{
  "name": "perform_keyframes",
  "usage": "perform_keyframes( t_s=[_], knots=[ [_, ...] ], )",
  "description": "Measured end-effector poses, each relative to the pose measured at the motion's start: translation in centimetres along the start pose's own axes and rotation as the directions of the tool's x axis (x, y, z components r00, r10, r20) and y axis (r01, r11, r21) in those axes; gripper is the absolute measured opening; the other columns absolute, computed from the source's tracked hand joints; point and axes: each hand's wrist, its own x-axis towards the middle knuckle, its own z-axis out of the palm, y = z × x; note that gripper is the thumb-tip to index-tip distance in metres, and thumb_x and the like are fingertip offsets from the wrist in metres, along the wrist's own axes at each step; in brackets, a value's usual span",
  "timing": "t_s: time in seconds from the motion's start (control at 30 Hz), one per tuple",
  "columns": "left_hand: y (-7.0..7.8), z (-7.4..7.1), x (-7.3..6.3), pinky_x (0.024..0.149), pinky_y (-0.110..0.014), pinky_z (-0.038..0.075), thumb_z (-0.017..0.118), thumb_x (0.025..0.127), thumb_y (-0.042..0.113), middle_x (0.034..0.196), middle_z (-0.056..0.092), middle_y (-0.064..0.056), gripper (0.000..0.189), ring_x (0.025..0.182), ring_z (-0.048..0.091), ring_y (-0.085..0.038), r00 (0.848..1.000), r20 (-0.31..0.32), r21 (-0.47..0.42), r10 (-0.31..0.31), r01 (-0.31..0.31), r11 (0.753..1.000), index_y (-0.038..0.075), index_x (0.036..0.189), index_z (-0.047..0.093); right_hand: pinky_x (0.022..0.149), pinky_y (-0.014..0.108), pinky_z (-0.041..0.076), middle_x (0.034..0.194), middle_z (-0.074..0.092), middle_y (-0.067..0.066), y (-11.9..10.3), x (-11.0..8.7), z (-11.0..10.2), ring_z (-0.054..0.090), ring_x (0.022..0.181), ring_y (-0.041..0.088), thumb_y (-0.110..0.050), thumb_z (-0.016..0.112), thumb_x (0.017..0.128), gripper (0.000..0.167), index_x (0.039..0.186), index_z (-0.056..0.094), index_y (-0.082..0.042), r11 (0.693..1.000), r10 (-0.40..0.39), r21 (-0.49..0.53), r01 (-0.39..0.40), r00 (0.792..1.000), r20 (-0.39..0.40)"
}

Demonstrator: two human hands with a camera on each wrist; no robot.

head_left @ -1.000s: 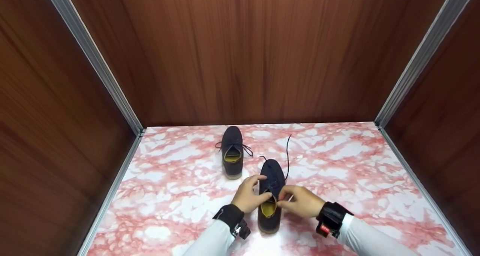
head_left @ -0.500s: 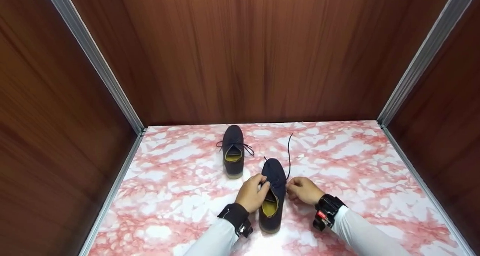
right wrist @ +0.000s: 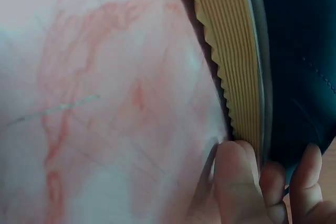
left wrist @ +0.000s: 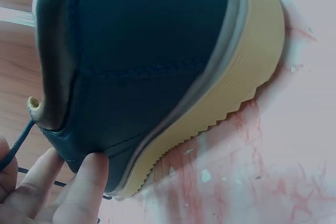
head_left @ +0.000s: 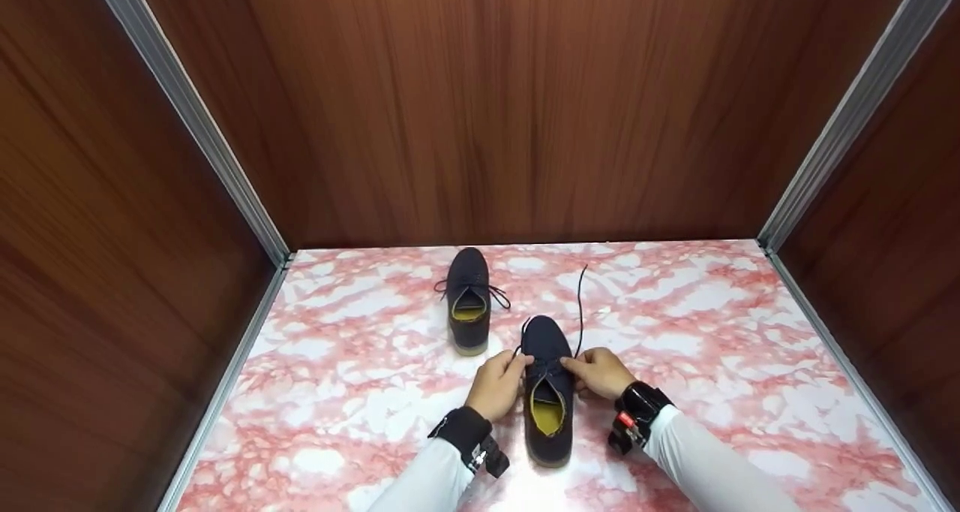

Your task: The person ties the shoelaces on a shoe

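A dark lace-up shoe [head_left: 546, 339] with a yellow lining stands toe away between my hands. My left hand [head_left: 495, 384] is at its left side, fingertips [left wrist: 92, 182] against the upper. A dark shoelace [left wrist: 20, 141] runs from the eyelet into the pinch of that hand. My right hand [head_left: 604, 374] grips the opposite side, thumb near the lacing and fingers [right wrist: 236, 169] along the ribbed tan sole [right wrist: 231, 61]. Another lace end [head_left: 580, 302] extends from beside the right hand across the surface. Part of the lacing is hidden by my fingers.
The matching shoe [head_left: 469, 272], its lace tied in a bow, stands farther back to the left. The red-and-white marbled surface [head_left: 360, 392] is bordered by brown wood-look panels [head_left: 480, 106] with metal corner strips.
Both hands have come to the shoe's two sides, the right one moving forward from the opening. The shoe's heel has shifted slightly right. The left lace end now runs into my left hand.
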Motion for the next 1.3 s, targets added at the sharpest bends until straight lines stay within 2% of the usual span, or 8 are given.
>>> perform_keyframes(
  t_s=[0.13, 0.27, 0.37, 0.53, 0.63, 0.77, 0.97, 1.3],
  knots=[
    [-0.2, 0.2, 0.1, 0.062, -0.019, 0.044, 0.053, 0.108, 0.024, 0.083, 0.066, -0.016, 0.033, 0.065, 0.054, -0.009, 1.000, 0.004, -0.073, -0.028, 0.029, 0.997, -0.001, 0.101, 0.073, 0.062, 0.029, 0.062, 0.069, 0.067, 0.004, 0.3, 0.1, -0.2, 0.066, 0.063, 0.012, -0.024, 0.064, 0.102, 0.028, 0.084, 0.064, -0.002, 0.998, 0.002, 0.066, -0.005, 0.999, 0.051],
    [-0.5, 0.2, 0.0, 0.071, -0.028, 0.058, 0.052, 0.108, 0.022, 0.087, 0.066, -0.010, 0.032, 0.071, 0.061, -0.012, 0.997, 0.007, -0.159, -0.082, 0.082, 0.984, -0.001, 0.108, 0.075, 0.060, 0.029, 0.061, 0.071, 0.069, 0.005, 0.6, 0.0, -0.3, 0.067, 0.065, 0.013, -0.016, 0.061, 0.102, 0.024, 0.085, 0.065, 0.000, 0.998, -0.013, 0.065, 0.009, 0.998, 0.057],
    [-0.5, 0.2, -0.1, 0.081, -0.040, 0.063, 0.052, 0.108, 0.021, 0.099, 0.072, -0.014, 0.033, 0.083, 0.068, -0.016, 0.994, 0.024, -0.229, -0.104, 0.106, 0.968, -0.005, 0.106, 0.071, 0.057, 0.029, 0.059, 0.071, 0.068, 0.005, 0.7, -0.1, -0.3, 0.066, 0.063, 0.013, -0.012, 0.061, 0.099, 0.018, 0.084, 0.066, -0.001, 0.999, -0.034, 0.014, 0.034, 0.999, 0.002],
    [-0.4, -0.3, -0.2, 0.086, -0.046, 0.064, 0.049, 0.109, 0.019, 0.126, 0.073, -0.024, 0.033, 0.109, 0.072, -0.027, 0.995, 0.030, -0.256, -0.099, 0.104, 0.961, -0.008, 0.095, 0.062, 0.055, 0.025, 0.052, 0.069, 0.060, 0.001, 0.6, 0.1, -0.3, 0.060, 0.058, 0.012, -0.004, 0.064, 0.088, 0.003, 0.088, 0.064, -0.001, 0.994, -0.103, -0.039, 0.099, 0.985, -0.141],
    [-0.4, -0.6, -0.1, 0.084, -0.049, 0.065, 0.048, 0.110, 0.020, 0.129, 0.071, -0.026, 0.034, 0.113, 0.071, -0.031, 0.995, 0.032, -0.246, -0.097, 0.102, 0.964, -0.008, 0.094, 0.060, 0.057, 0.023, 0.050, 0.070, 0.060, 0.000, 0.4, 0.3, -0.3, 0.059, 0.058, 0.011, 0.000, 0.062, 0.084, 0.015, 0.099, 0.062, 0.002, 0.993, -0.114, 0.007, 0.117, 0.976, -0.188],
    [-0.3, -0.9, 0.0, 0.082, -0.050, 0.065, 0.046, 0.111, 0.022, 0.128, 0.070, -0.028, 0.035, 0.110, 0.072, -0.031, 0.994, 0.042, -0.247, -0.097, 0.105, 0.963, -0.007, 0.096, 0.060, 0.057, 0.025, 0.053, 0.072, 0.066, 0.008, 0.4, 0.5, -0.2, 0.063, 0.060, 0.014, -0.010, 0.063, 0.095, 0.014, 0.101, 0.059, 0.002, 0.995, -0.061, 0.072, 0.074, 0.984, -0.169],
    [-0.4, -0.9, 0.2, 0.086, -0.052, 0.064, 0.045, 0.111, 0.024, 0.127, 0.071, -0.027, 0.037, 0.114, 0.072, -0.038, 0.993, 0.052, -0.248, -0.108, 0.117, 0.962, -0.007, 0.096, 0.059, 0.055, 0.029, 0.056, 0.070, 0.071, 0.012, 0.6, 0.5, -0.1, 0.065, 0.055, 0.016, -0.044, 0.062, 0.103, 0.046, 0.084, 0.064, -0.002, 0.998, -0.027, -0.058, 0.022, 0.995, -0.098],
    [-0.8, -1.0, 0.4, 0.088, -0.052, 0.063, 0.045, 0.111, 0.021, 0.127, 0.071, -0.030, 0.034, 0.111, 0.074, -0.033, 0.991, 0.066, -0.243, -0.120, 0.132, 0.961, -0.005, 0.094, 0.060, 0.058, 0.024, 0.055, 0.070, 0.058, -0.001, 0.3, 1.2, 0.1, 0.063, 0.060, 0.012, -0.020, 0.063, 0.102, 0.027, 0.078, 0.063, -0.007, 0.997, -0.065, 0.039, 0.067, 0.997, -0.051]
  ],
)
